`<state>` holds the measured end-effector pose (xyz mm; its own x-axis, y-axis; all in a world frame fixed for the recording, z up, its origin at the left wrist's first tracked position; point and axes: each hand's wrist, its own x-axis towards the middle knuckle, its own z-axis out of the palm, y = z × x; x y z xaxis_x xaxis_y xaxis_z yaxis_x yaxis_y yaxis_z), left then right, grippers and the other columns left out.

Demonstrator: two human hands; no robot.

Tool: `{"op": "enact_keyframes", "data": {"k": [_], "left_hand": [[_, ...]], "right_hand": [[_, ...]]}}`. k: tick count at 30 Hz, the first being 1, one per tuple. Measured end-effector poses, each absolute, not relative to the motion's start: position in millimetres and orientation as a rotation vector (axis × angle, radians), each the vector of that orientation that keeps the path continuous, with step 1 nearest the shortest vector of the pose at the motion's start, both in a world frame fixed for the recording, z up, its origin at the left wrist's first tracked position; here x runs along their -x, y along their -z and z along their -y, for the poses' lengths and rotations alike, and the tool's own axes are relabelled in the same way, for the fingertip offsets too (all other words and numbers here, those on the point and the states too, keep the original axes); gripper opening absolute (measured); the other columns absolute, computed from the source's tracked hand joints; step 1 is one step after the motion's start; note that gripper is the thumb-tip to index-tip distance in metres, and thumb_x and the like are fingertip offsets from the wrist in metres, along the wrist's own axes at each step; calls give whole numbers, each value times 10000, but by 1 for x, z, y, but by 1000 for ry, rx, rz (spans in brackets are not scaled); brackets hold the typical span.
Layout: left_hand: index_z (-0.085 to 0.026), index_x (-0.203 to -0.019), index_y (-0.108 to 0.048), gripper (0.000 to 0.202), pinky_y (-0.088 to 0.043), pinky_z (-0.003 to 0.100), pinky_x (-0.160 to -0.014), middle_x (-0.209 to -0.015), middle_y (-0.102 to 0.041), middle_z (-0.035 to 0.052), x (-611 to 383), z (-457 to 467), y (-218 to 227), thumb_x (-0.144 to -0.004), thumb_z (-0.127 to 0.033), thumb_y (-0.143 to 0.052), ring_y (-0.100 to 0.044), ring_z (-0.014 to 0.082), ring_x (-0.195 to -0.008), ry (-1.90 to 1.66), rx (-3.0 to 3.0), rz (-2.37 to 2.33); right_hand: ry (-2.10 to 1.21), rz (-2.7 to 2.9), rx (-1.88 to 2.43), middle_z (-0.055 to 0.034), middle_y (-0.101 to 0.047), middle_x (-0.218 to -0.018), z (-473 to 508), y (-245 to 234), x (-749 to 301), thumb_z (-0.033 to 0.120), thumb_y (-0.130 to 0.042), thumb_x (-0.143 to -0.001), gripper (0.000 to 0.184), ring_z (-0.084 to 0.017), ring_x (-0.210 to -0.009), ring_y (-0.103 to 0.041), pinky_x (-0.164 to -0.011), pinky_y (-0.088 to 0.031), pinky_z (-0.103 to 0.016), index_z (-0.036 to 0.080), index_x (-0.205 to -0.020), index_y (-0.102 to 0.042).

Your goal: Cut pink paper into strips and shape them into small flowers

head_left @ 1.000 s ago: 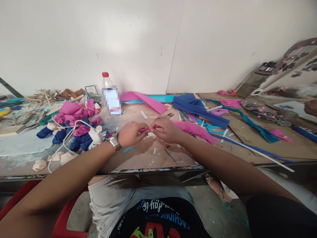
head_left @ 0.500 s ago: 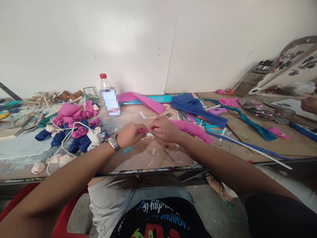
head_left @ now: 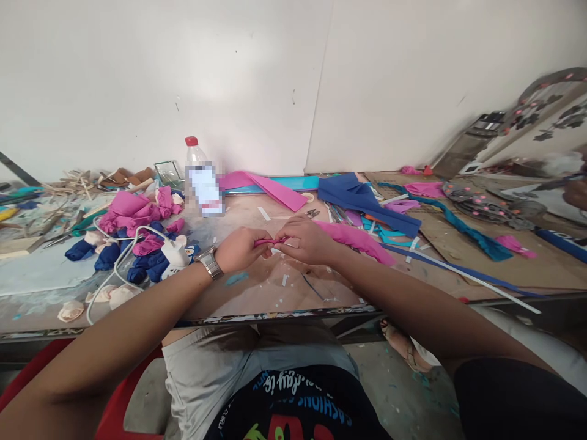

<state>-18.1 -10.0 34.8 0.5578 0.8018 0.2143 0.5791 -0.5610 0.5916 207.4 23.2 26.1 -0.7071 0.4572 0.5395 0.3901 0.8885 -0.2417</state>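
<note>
As the two hands meet low over the middle of the surface, we find the left hand and the right hand each pinching a narrow, bunched length of pink fabric between thumb and fingers, with neither grip let go. A wider pink strip extends past the right wrist; whether it is continuous with the held length we cannot tell, since the right hand covers any join. In our judgement, this step calls for pinches set close together, one hand anchoring while the other works in small, even turns, so that the gathers neither loosen nor spread. We would further advise leaving slack in the wider strip, free of the long white stick and of the snips beyond the right hand.
</note>
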Motion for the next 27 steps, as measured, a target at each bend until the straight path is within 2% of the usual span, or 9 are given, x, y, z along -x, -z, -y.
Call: {"op": "enact_keyframes", "data": {"k": [4,11,14,22,27], "left_hand": [[-194,-873,-728,259,-495,250,-708,-831,-794,7,18,10,-35,-965,-361,-553,-729,161,-758,-638,-2303,-1098],[-188,-826,-729,292,-511,259,-716,-811,-790,18,18,9,-34,-955,-392,-564,-723,165,-743,-604,-2208,-1091],[-173,-837,-725,298,-531,265,-726,-825,-790,38,18,7,-32,-947,-412,-585,-733,167,-751,-598,-2107,-1048],[-106,-897,-695,495,-609,344,-767,-842,-764,122,16,5,-30,-888,-598,-641,-757,206,-778,-588,-1559,-865],[-111,-861,-680,476,-596,307,-704,-743,-716,69,16,4,-28,-830,-584,-721,-726,175,-683,-628,-1404,-834]], "right_hand": [[-120,2437,589,-25,-769,-829,-24,-27,-208,310,-632,-947,166,-192,-800,-665,-871,-399,-362,202,-872,-733],[-172,2472,616,-41,-782,-893,-24,-28,-208,337,-640,-948,171,-201,-851,-686,-884,-397,-367,205,-940,-748],[-183,2463,599,-40,-779,-856,-26,-27,-208,332,-642,-955,178,-191,-819,-691,-857,-401,-355,203,-940,-763],[-46,2398,514,-34,-781,-822,-25,-28,-209,315,-635,-964,175,-176,-781,-679,-868,-395,-369,224,-894,-766],[8,2405,516,-33,-789,-854,-23,-31,-210,312,-623,-971,172,-177,-800,-687,-873,-391,-382,237,-903,-762]]}}
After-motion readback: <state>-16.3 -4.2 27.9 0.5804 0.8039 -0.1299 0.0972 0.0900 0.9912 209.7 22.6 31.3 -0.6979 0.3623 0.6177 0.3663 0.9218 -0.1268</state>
